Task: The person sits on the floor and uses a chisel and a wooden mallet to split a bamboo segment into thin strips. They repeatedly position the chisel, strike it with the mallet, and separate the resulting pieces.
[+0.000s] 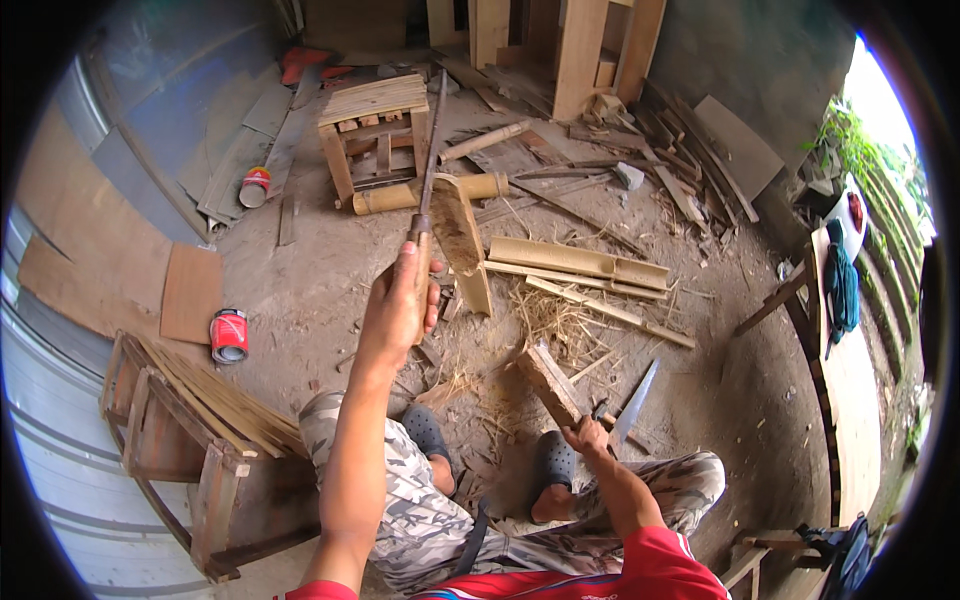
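The left hand (400, 305) is raised and clenched around the handle of a long machete (430, 165), whose dark, narrow blade runs up and away from the hand toward the far side of the dirt floor (330, 290). A split bamboo piece (462, 240) sits against the blade just above the grip (it looks wedged on the edge, though the exact contact is hard to make out); it is pale tan, curved like a trough, with a rough fibrous inner face.

The right hand (588, 437) is closed on the lower end of a short wooden block (548, 382), which stands tilted on the floor between the person's feet and a scatter of straw-coloured shavings (550, 320). Just beside that hand lies a handsaw (634, 402), blade pointing away.

Further out on the floor lie several split bamboo lengths (580, 262), a round bamboo section (420, 195) and a small slatted stool (375, 130). Two red cans (229, 335) stand toward the left edge of the floor, near a slatted wooden frame (190, 440).
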`<state>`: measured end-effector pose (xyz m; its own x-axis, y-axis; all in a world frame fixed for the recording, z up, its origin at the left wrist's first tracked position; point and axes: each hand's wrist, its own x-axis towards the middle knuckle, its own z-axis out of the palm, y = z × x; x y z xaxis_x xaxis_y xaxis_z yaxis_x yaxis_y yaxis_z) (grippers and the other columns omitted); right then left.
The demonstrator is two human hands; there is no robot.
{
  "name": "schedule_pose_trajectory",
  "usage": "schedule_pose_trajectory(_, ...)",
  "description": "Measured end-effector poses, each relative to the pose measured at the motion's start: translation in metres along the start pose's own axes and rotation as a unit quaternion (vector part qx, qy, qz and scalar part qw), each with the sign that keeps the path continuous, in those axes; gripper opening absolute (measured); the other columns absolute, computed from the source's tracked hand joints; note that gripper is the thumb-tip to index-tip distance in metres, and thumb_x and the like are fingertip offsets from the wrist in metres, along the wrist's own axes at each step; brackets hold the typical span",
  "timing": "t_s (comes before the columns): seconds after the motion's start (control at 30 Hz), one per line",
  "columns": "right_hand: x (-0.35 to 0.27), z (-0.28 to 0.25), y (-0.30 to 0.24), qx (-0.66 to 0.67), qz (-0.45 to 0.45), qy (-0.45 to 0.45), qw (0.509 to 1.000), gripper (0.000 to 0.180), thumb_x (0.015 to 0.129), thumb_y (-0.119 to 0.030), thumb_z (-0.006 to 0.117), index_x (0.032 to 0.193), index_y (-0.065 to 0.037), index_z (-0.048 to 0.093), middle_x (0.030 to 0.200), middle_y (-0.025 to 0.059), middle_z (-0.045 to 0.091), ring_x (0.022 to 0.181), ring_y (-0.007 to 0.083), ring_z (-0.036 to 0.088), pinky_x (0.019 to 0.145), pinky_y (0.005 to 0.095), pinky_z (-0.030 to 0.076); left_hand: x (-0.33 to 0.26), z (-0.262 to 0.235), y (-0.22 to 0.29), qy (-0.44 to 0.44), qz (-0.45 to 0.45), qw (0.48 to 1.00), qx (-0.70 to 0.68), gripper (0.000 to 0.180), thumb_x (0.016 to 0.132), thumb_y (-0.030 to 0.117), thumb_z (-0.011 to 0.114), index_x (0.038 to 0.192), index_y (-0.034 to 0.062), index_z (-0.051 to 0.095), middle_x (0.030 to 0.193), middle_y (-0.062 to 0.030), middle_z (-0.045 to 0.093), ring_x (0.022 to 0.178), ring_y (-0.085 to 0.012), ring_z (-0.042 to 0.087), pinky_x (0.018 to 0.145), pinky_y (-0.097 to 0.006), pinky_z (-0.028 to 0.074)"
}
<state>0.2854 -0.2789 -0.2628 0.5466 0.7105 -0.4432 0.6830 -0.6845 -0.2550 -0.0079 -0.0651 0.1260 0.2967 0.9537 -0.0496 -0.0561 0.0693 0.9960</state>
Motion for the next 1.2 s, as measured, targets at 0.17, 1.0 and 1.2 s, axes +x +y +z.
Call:
schedule_pose_trajectory(0.17, -0.023, -0.052, -0.060, 0.000, 0.077, -0.086, 0.993, 0.072, 0.071, -0.046, 0.082, 0.117, 0.003, 0.055, 0.104, 0.0171, 0.071, 0.097, 0.0303, 0.071, 0.081, 0.0391, 0.057, -0.007, -0.001, -0.002, -0.004, 0.013, 1.000, -0.009, 0.060, 0.101, 0.062, 0.041, 0.098, 0.0038, 0.057, 0.062, 0.0042, 0.048, 0.046, -0.0039, 0.043, 0.041, -0.021, 0.035)
schedule_pose_trajectory(1.0, -0.042, -0.007, -0.055, 0.048, 0.099, 0.032, 0.993, 0.059, 0.063, -0.048, 0.086, 0.095, -0.001, 0.069, 0.069, 0.0078, 0.071, 0.062, 0.0207, 0.072, 0.062, 0.0343, 0.059, -0.074, 0.057, -0.069, -0.009, 0.117, 0.988, 0.096, 0.034, 0.096, 0.033, 0.065, 0.097, 0.0004, 0.054, 0.064, -0.0058, 0.055, 0.056, -0.0149, 0.052, 0.053, -0.034, 0.043)
schedule_pose_trajectory(1.2, -0.023, -0.003, -0.048, 0.141, 0.147, -0.068, 0.977, 0.061, 0.067, -0.054, 0.079, 0.093, 0.000, 0.070, 0.077, 0.0126, 0.072, 0.078, 0.0255, 0.073, 0.071, 0.0373, 0.058, -0.080, 0.050, -0.066, -0.020, 0.117, 0.987, 0.105, 0.029, 0.096, 0.029, 0.065, 0.093, 0.0027, 0.054, 0.067, -0.0013, 0.049, 0.059, -0.0108, 0.045, 0.055, -0.031, 0.040)
